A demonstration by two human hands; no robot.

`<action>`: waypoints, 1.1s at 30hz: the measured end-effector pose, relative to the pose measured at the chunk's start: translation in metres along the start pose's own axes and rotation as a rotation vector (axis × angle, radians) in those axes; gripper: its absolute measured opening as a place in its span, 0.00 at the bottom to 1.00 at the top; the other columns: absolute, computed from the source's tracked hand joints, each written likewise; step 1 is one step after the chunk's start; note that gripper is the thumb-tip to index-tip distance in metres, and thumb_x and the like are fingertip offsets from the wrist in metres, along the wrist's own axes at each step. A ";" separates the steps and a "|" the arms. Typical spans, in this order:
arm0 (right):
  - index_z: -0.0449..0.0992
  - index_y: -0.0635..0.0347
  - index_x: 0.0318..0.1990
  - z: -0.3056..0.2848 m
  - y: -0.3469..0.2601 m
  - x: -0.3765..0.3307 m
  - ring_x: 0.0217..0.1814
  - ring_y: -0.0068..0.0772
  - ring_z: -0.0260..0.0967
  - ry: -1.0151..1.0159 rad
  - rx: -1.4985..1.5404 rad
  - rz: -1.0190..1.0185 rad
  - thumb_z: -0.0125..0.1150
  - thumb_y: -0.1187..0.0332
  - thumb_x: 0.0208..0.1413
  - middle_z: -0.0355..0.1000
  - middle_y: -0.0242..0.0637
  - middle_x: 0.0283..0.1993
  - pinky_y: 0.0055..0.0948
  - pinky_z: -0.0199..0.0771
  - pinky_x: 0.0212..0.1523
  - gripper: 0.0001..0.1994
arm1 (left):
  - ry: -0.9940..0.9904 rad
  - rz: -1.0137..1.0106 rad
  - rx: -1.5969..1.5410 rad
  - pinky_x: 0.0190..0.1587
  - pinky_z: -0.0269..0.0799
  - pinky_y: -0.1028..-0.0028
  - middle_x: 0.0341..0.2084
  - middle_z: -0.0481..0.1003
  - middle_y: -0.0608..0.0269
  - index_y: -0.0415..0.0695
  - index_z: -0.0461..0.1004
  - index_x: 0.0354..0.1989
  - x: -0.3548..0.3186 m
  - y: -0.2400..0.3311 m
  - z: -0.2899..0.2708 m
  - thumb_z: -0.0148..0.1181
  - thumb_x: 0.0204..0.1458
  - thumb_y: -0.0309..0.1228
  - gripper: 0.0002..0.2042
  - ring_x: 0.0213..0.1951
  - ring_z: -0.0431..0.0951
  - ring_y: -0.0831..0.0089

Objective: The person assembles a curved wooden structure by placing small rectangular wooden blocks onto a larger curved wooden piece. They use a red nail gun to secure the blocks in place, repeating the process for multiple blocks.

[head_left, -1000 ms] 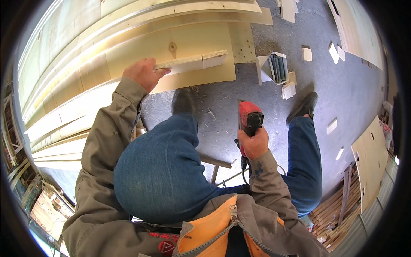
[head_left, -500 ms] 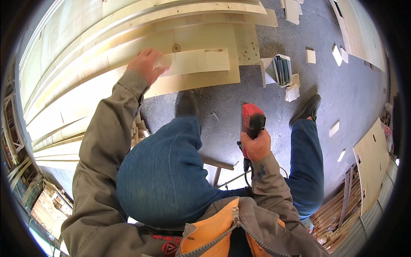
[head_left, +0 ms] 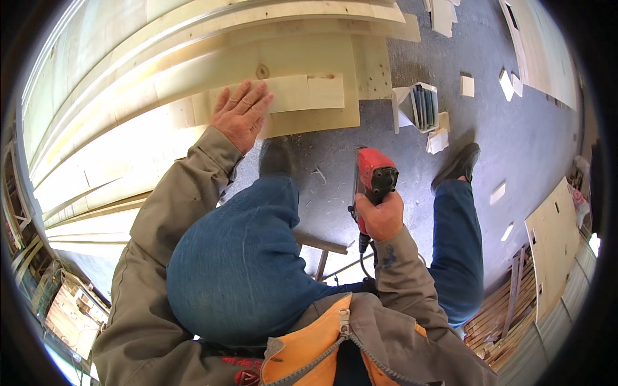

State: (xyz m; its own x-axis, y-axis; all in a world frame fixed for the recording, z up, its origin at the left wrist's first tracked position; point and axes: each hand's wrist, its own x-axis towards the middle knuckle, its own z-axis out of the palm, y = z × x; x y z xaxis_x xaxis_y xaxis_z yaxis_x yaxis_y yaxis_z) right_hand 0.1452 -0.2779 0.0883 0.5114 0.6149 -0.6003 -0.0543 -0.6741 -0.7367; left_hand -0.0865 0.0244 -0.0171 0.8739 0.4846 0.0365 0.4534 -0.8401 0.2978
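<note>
That board (head_left: 309, 95) could slide if the spread left hand (head_left: 241, 118) presses unevenly; past its right end, the right hand (head_left: 383, 216) grips a power tool (head_left: 374, 166)

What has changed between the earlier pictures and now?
The left hand has released the long pale wooden strip, which tipped from its edge to lie flat on the broad yellowish board; the hand, slightly further right, now spreads open over the strip. The right hand still grips the red and black power tool.
</note>
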 end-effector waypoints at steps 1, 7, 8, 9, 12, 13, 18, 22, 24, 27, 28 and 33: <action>0.77 0.64 0.48 0.003 -0.003 0.002 0.35 0.27 0.75 0.002 0.014 0.005 0.70 0.71 0.55 0.77 0.36 0.35 0.33 0.78 0.37 0.14 | 0.004 -0.006 -0.021 0.78 0.50 0.44 0.77 0.64 0.68 0.59 0.72 0.73 0.000 0.000 0.001 0.64 0.63 0.36 0.28 0.79 0.59 0.60; 0.74 0.63 0.57 0.032 -0.030 0.016 0.48 0.24 0.72 -0.092 0.266 -0.088 0.68 0.77 0.58 0.75 0.34 0.49 0.28 0.75 0.52 0.19 | 0.003 -0.037 -0.113 0.77 0.52 0.44 0.73 0.68 0.61 0.58 0.76 0.67 0.012 0.011 -0.008 0.67 0.60 0.38 0.24 0.76 0.62 0.56; 0.74 0.63 0.58 0.034 -0.036 0.017 0.49 0.24 0.71 -0.115 0.276 -0.091 0.68 0.77 0.59 0.75 0.33 0.50 0.28 0.74 0.54 0.20 | 0.016 -0.034 -0.131 0.76 0.52 0.45 0.72 0.69 0.58 0.57 0.77 0.66 0.016 0.013 -0.014 0.68 0.59 0.38 0.24 0.75 0.63 0.54; 0.74 0.63 0.59 0.038 -0.038 0.021 0.49 0.24 0.71 -0.135 0.268 -0.118 0.68 0.77 0.59 0.75 0.33 0.50 0.28 0.74 0.54 0.20 | 0.032 -0.036 -0.137 0.76 0.53 0.47 0.70 0.70 0.56 0.55 0.78 0.64 0.020 0.011 -0.020 0.70 0.58 0.38 0.24 0.75 0.64 0.53; 0.75 0.64 0.58 0.043 -0.047 0.025 0.48 0.25 0.73 -0.140 0.218 -0.145 0.69 0.77 0.57 0.76 0.35 0.49 0.29 0.76 0.52 0.20 | 0.049 0.014 -0.089 0.72 0.58 0.46 0.70 0.70 0.52 0.54 0.81 0.59 0.023 0.002 -0.020 0.72 0.55 0.40 0.22 0.73 0.67 0.52; 0.75 0.64 0.57 0.043 -0.046 0.027 0.47 0.26 0.73 -0.134 0.201 -0.147 0.69 0.76 0.57 0.77 0.35 0.48 0.29 0.76 0.51 0.20 | 0.058 0.017 -0.120 0.71 0.59 0.46 0.70 0.70 0.52 0.54 0.81 0.58 0.023 -0.001 -0.019 0.72 0.55 0.40 0.22 0.72 0.67 0.52; 0.77 0.63 0.55 0.044 -0.041 0.028 0.46 0.30 0.76 -0.065 0.140 -0.093 0.70 0.76 0.56 0.78 0.39 0.47 0.30 0.77 0.51 0.19 | 0.059 -0.013 -0.187 0.70 0.59 0.44 0.70 0.70 0.57 0.58 0.79 0.62 0.025 0.003 -0.015 0.75 0.51 0.39 0.27 0.71 0.69 0.57; 0.77 0.63 0.55 0.057 -0.046 0.033 0.48 0.36 0.77 -0.071 0.103 -0.250 0.70 0.75 0.56 0.77 0.42 0.49 0.33 0.77 0.52 0.18 | 0.054 -0.034 -0.164 0.70 0.58 0.45 0.69 0.71 0.60 0.58 0.77 0.67 0.023 0.007 -0.014 0.75 0.50 0.39 0.31 0.70 0.70 0.59; 0.76 0.63 0.56 0.068 -0.048 0.038 0.49 0.39 0.77 -0.073 0.097 -0.284 0.70 0.76 0.56 0.77 0.43 0.50 0.35 0.78 0.52 0.20 | 0.053 -0.028 -0.123 0.70 0.58 0.45 0.70 0.71 0.61 0.59 0.76 0.68 0.022 0.006 -0.012 0.75 0.50 0.39 0.33 0.70 0.70 0.60; 0.76 0.62 0.57 0.084 -0.054 0.047 0.50 0.44 0.78 -0.055 0.160 -0.264 0.70 0.76 0.55 0.76 0.45 0.51 0.37 0.78 0.53 0.21 | 0.034 -0.007 -0.103 0.70 0.59 0.47 0.71 0.69 0.58 0.57 0.75 0.69 0.024 0.001 -0.012 0.75 0.50 0.39 0.34 0.70 0.69 0.56; 0.76 0.62 0.57 0.088 -0.057 0.051 0.50 0.46 0.78 -0.042 0.192 -0.248 0.70 0.76 0.55 0.76 0.45 0.51 0.38 0.78 0.54 0.21 | 0.027 -0.010 -0.107 0.70 0.59 0.47 0.71 0.69 0.59 0.57 0.75 0.69 0.026 0.002 -0.012 0.75 0.49 0.39 0.34 0.71 0.68 0.56; 0.76 0.61 0.58 0.095 -0.063 0.066 0.54 0.55 0.76 -0.008 -0.003 -0.399 0.69 0.74 0.54 0.76 0.49 0.53 0.43 0.76 0.56 0.22 | 0.053 -0.044 -0.126 0.71 0.59 0.47 0.70 0.71 0.63 0.59 0.76 0.68 0.022 0.004 -0.012 0.76 0.48 0.38 0.34 0.69 0.70 0.61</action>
State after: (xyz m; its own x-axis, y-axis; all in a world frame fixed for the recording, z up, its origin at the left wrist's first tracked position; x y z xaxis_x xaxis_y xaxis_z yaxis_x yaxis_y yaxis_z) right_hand 0.1012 -0.1563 0.0654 0.4853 0.8318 -0.2694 0.1499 -0.3827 -0.9116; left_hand -0.0674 0.0351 -0.0037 0.8416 0.5356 0.0698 0.4629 -0.7819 0.4176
